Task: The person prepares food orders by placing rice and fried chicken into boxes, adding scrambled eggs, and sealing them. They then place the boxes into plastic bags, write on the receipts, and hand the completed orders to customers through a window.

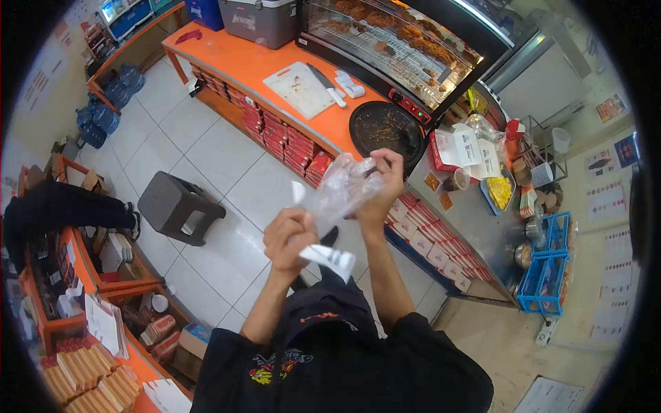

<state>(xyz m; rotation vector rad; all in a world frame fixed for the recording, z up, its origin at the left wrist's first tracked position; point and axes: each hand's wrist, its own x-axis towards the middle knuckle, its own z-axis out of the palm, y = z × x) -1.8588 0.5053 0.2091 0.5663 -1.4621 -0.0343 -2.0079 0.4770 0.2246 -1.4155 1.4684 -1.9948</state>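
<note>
Between my hands, in front of my chest, is a crumpled clear plastic bag (348,184). My right hand (385,184) is closed on its right side, with the fingers bent over the upper part. At the bag's lower left, my left hand (288,237) is closed around a white paper slip (329,260) that curls out below the fingers. A small white end of paper also shows above that hand. My left fingers touch the edge of the bag; how firmly they grip it is hard to see.
Ahead, an orange counter (227,58) carries a white cutting board (299,89), a knife (323,82), a round black tray (385,131) and a lit food display case (392,48). On the right, a metal table holds an open box (461,151). A stool (180,206) stands on the tiled floor.
</note>
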